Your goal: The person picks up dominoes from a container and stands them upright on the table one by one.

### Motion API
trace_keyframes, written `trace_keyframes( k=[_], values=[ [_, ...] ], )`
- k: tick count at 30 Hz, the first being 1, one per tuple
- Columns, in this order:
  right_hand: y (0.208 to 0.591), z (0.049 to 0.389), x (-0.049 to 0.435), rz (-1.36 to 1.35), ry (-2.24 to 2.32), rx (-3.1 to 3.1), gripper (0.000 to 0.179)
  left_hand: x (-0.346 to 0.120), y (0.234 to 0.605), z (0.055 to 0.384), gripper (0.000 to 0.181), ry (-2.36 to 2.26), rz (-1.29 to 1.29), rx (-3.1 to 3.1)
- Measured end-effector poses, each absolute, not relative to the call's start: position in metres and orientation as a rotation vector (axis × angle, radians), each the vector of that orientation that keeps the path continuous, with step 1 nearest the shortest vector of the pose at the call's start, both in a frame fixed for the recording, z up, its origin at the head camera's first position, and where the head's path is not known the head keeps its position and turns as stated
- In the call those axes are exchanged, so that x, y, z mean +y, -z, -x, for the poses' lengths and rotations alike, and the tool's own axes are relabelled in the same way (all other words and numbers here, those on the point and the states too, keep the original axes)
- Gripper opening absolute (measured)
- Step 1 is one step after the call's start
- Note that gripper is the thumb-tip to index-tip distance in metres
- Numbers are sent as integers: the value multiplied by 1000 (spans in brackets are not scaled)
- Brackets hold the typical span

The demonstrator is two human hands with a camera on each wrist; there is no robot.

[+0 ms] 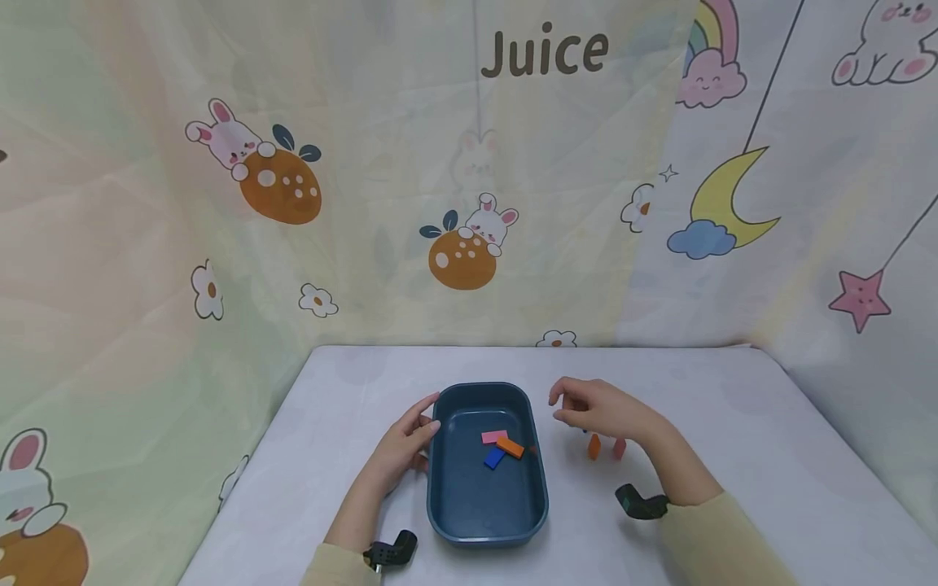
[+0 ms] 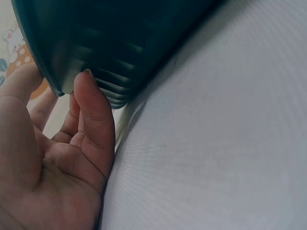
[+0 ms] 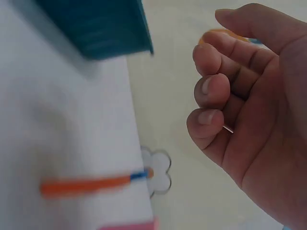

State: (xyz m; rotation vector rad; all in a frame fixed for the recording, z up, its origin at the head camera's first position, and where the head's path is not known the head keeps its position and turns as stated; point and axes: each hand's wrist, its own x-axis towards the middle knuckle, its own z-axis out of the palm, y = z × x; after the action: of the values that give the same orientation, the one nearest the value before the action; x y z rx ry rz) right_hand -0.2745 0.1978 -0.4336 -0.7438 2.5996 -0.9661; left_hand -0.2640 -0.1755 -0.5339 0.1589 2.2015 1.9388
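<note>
A dark blue rectangular tray [image 1: 469,505] stands on the table. Inside it lie a pink block [image 1: 494,437], an orange block [image 1: 510,448] and a blue block [image 1: 494,458], close together. My left hand [image 1: 401,448] is at the tray's left side, its thumb and index fingertips at the rim. In the left wrist view a finger [image 2: 93,105] reaches the ribbed outer wall. To the right of the tray, my right hand [image 1: 604,407] is raised with loosely bent fingers and holds nothing. Near it stand an orange block [image 1: 594,447] and a pink block [image 1: 620,448], partly hidden.
In the right wrist view a blue piece [image 3: 139,175] shows behind the orange block. The white table [image 1: 366,374] reaches back to a printed fabric backdrop [image 1: 381,244], which also hangs along both sides. Each wrist wears a black camera.
</note>
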Motion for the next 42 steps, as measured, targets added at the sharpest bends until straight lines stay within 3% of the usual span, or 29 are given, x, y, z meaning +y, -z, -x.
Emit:
trace_keyframes(
  k=[6, 12, 23, 32, 42],
  values=[
    [422, 299, 154, 942, 868, 2536, 18, -176, 534, 264, 50, -1948, -162, 2199],
    [411, 311, 119, 956, 861, 2402, 4, -175, 533, 264, 50, -1949, -172, 2201],
    [434, 325, 66, 914, 690, 2253, 23, -178, 534, 264, 51, -1944, -173, 2180],
    [459, 324, 50, 776, 575, 2179, 22, -176, 535, 264, 52, -1936, -174, 2177],
    [477, 328, 50, 806, 925, 2247, 21, -176, 529, 261, 51, -1931, -188, 2179]
  ],
)
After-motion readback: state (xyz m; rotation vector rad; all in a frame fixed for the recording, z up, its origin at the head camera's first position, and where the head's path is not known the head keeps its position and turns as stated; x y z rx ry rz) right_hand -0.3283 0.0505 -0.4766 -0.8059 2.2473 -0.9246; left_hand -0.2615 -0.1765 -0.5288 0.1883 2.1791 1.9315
